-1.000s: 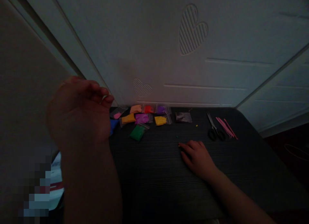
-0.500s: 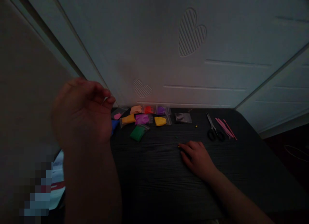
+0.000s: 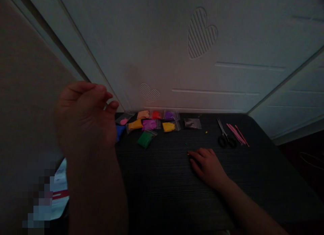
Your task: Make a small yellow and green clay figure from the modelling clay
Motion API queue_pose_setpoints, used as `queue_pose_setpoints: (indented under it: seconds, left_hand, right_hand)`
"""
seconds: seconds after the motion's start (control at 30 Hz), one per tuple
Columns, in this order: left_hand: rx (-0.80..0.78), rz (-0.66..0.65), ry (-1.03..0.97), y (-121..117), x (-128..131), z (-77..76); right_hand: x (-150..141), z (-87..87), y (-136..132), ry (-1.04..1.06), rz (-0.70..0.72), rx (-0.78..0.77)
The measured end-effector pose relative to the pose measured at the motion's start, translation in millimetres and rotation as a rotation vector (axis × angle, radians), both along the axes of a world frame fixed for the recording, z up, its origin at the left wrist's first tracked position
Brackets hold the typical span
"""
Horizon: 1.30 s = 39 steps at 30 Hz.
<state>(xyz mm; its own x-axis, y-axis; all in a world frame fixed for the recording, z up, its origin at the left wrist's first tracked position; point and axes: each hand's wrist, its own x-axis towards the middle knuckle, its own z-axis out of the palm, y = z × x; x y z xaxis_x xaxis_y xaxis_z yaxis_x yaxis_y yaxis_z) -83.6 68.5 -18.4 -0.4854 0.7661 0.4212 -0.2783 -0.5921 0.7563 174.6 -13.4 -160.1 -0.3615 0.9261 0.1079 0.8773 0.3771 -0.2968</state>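
Observation:
My left hand (image 3: 84, 118) is raised close to the camera at the left, above the table's left end, its fingers curled with fingertips pinched against the thumb; whatever they pinch is too small and dark to name. My right hand (image 3: 206, 166) rests palm down on the dark ribbed table (image 3: 177, 191), fingers curled, with a tiny yellow bit (image 3: 188, 154) at its fingertips. Behind lie several small clear bags of coloured clay: green (image 3: 145, 139), yellow (image 3: 168, 126), magenta (image 3: 149, 124), orange (image 3: 134, 124), red (image 3: 156, 115).
Black scissors (image 3: 224, 135) and pink sticks (image 3: 238, 134) lie at the back right of the table. A dark bag (image 3: 192, 123) sits by the white panelled wall (image 3: 202, 59) with heart shapes. A white paper item (image 3: 59, 191) lies low at the left.
My left hand's fingers have curled a little tighter and the small pale thing seen at its fingertips no longer shows. The right hand has stayed where it was.

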Motion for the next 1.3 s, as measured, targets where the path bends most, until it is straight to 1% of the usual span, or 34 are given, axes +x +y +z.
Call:
queue_pose_setpoints:
  seconds: [0.13, 0.37, 0.67, 0.77, 0.93, 1.0, 1.23, 1.3]
  left_hand:
    - [-0.02, -0.005, 0.011, -2.1, 1.8, 1.3]
    - [-0.01, -0.002, 0.043, -3.0, 2.3, 0.9]
    - [0.043, -0.005, 0.079, -3.5, 4.8, -0.2]
    - [0.024, 0.029, 0.074, -2.5, 5.2, 0.2]
    - [0.004, 0.19, 0.017, -0.5, 3.2, 1.2]
    - [0.007, 0.226, 0.001, -0.3, 2.4, 1.3]
    - [0.015, 0.223, 0.031, -1.8, 3.5, 2.1]
    - [0.015, 0.198, 0.044, -2.0, 3.8, 2.0]
  right_hand:
    - [-0.3, 0.0, -0.1, 0.002, -0.002, 0.007]
    - [-0.3, 0.2, -1.4, 0.003, -0.001, 0.018]
    - [-1.1, -0.3, 0.9, -0.003, -0.004, 0.011]
    - [-0.7, 0.8, -0.9, -0.007, -0.004, 0.018]
    - [-0.9, 1.9, -1.5, -0.02, 0.005, 0.035]
    - [-1.4, 2.0, -0.5, -0.032, 0.004, 0.04]
    - [-0.8, 0.9, -1.1, -0.025, 0.001, 0.057]
    - [-1.2, 0.5, -1.3, -0.03, -0.003, 0.064]
